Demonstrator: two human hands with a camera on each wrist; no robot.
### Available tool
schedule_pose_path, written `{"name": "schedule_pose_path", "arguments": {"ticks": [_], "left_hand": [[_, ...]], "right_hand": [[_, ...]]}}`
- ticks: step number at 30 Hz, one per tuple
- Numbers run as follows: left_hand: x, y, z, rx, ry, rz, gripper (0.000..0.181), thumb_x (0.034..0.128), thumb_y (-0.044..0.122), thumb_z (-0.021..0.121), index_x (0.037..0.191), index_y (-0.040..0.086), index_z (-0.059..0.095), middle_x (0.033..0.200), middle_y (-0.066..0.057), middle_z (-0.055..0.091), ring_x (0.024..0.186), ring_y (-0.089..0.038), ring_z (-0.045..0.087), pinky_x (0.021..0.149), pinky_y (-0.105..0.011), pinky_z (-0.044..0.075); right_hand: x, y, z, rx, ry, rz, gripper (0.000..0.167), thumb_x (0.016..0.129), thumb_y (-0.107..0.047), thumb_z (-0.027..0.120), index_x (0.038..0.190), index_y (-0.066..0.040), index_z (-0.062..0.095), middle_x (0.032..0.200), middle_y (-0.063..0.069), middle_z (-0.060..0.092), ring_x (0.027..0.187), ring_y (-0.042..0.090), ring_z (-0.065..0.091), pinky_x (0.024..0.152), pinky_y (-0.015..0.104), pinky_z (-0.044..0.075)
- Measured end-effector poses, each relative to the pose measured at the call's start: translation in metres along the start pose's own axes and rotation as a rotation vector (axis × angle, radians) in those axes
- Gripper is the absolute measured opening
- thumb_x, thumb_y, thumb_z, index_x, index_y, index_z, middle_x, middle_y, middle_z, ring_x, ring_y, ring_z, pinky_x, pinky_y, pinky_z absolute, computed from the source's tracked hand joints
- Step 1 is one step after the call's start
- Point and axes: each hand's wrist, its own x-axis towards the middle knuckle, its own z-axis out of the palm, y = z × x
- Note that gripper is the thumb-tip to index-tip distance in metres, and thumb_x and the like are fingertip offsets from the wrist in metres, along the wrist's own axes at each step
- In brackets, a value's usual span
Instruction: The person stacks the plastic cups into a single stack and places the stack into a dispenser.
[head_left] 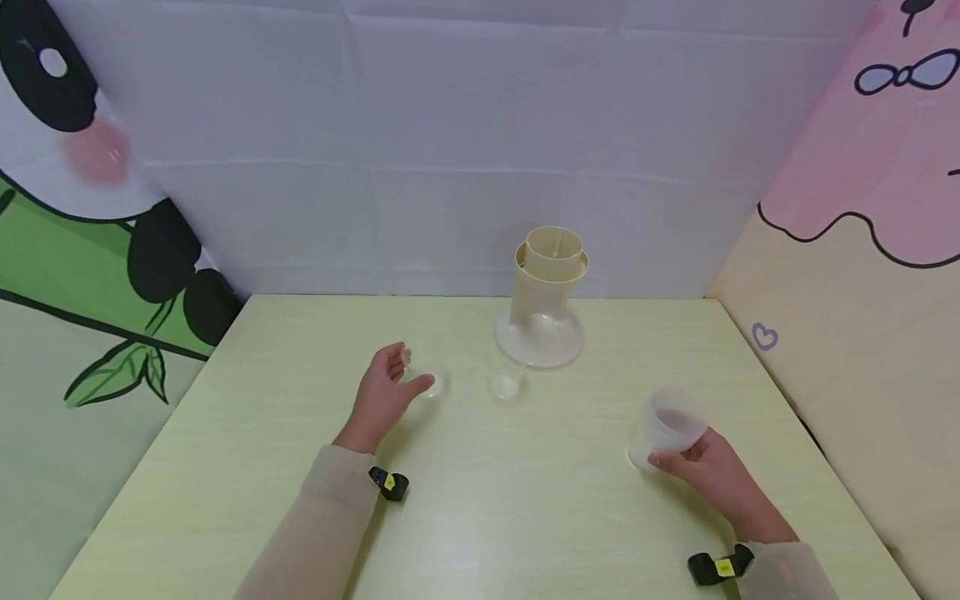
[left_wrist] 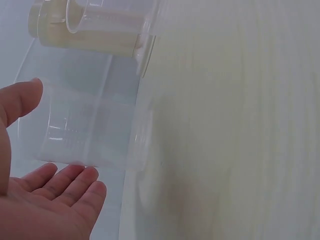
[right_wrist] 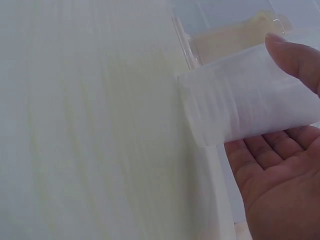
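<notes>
Table [head_left: 487, 517] in head view bears 3 cups and a cream cylinder [head_left: 542, 296], in whose mouth a narrower tube [head_left: 553, 265] sits; clear round base [head_left: 540, 353] lies at its foot. Left clear cup [head_left: 438, 385] is beside the left hand [head_left: 381, 398], middle clear cup [head_left: 506, 383] is before the cylinder, frosted cup [head_left: 667, 425] is in the right hand [head_left: 716, 477]. What the cups contain, I cannot tell. In left wrist view, the left hand is wide, thumb and fingers around left clear cup; if they touch, I cannot tell. In right wrist view, the right hand holds frosted cup, thumb on 1 side, fingers on the other.
</notes>
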Motion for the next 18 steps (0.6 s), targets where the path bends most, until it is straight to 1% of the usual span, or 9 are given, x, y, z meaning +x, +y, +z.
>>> {"name": "schedule_pose_path", "arguments": {"ticks": [6,12,18], "left_hand": [[0.008,-0.002,0.0,0.005,-0.017,-0.006,0.093,0.092,0.035,0.081,0.161,0.009,0.025,0.161,-0.011,0.037,0.149,-0.029,0.035,0.12,-0.041,0.034],[0.016,-0.005,-0.001,0.014,-0.033,-0.005,0.087,0.0922,0.036,0.08,0.158,0.01,0.031,0.159,-0.01,0.041,0.147,-0.029,0.038,0.118,-0.042,0.036],[0.019,-0.002,0.0,0.015,-0.024,0.003,0.08,0.0935,0.033,0.079,0.156,0.009,0.035,0.155,-0.009,0.046,0.144,-0.029,0.042,0.118,-0.042,0.037]], "right_hand": [[0.0,0.0,0.0,0.013,0.003,0.004,0.075,0.092,-0.023,0.082,0.151,-0.003,0.04,0.144,0.02,0.053,0.123,0.033,0.055,0.088,0.02,0.051],[0.0,0.0,0.001,0.034,0.005,0.01,0.074,0.091,-0.023,0.082,0.15,-0.003,0.041,0.144,0.019,0.053,0.124,0.032,0.055,0.088,0.02,0.052],[0.001,0.002,0.001,0.015,0.009,0.019,0.074,0.091,-0.025,0.082,0.15,-0.002,0.042,0.143,0.02,0.054,0.122,0.032,0.056,0.088,0.02,0.052]]}}
